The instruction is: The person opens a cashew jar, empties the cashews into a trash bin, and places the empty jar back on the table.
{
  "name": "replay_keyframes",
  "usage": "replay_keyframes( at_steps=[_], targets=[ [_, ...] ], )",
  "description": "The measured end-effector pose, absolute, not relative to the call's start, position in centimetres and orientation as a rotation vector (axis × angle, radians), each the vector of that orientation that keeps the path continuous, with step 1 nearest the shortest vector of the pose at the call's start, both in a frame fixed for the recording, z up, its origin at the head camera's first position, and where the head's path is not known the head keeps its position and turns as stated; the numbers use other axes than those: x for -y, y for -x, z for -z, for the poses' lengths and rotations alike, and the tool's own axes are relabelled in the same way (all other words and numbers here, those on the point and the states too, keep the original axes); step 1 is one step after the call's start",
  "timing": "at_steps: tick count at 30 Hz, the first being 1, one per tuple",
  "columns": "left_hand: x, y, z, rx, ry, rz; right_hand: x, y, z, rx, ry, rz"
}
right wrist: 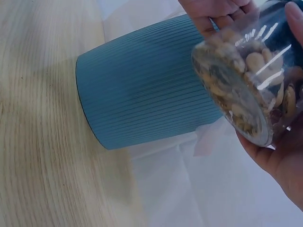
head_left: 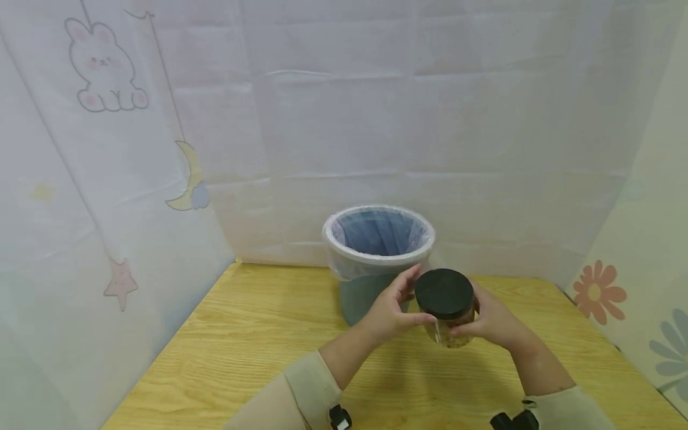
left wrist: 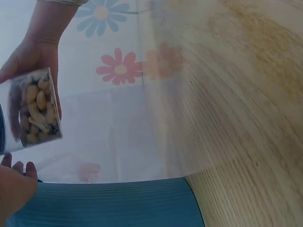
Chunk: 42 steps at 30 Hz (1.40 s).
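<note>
A clear jar with a black lid (head_left: 444,292) is held upright above the table. Shelled-looking nuts, pale and brown, fill its lower part (left wrist: 39,106). My right hand (head_left: 494,319) grips the jar from the right, thumb across the front; in the right wrist view its palm (right wrist: 284,163) lies against the jar's side. On the left, my left hand (head_left: 389,307) is spread round the jar, its thumb by the wall just below the lid. The left wrist view shows those fingers (left wrist: 31,170) slightly apart from the jar.
Behind the hands stands a blue-green ribbed bin (right wrist: 147,85) with a white rim (head_left: 376,259) and a clear liner bag. The wood-grain table (head_left: 258,334) runs back to a pale cloth backdrop (head_left: 457,131), with printed side walls left and right.
</note>
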<state>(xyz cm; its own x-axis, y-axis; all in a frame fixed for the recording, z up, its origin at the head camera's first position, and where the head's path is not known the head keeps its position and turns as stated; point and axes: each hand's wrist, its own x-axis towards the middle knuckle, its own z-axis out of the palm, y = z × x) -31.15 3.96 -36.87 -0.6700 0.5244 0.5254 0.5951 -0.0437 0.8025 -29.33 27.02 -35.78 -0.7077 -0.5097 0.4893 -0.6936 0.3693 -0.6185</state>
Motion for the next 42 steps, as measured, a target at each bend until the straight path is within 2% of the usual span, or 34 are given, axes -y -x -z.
replay_keyframes(
  at_steps=[6,15,25,42],
  targets=[
    [-3.5,31.3,36.4,2.099,1.463,1.887,-27.6,29.4,35.4,2.364,-1.313,-1.381],
    [-2.9,31.1,35.5,2.035,1.630,1.952,-27.8,29.7,35.3,2.314,-1.491,-1.492],
    [-3.2,32.3,36.4,1.898,1.735,2.005,-27.7,29.4,35.3,2.319,-1.533,-1.568],
    [-2.6,31.2,35.3,1.893,1.848,2.065,-27.4,29.6,35.4,2.250,-1.693,-1.660]
  ],
)
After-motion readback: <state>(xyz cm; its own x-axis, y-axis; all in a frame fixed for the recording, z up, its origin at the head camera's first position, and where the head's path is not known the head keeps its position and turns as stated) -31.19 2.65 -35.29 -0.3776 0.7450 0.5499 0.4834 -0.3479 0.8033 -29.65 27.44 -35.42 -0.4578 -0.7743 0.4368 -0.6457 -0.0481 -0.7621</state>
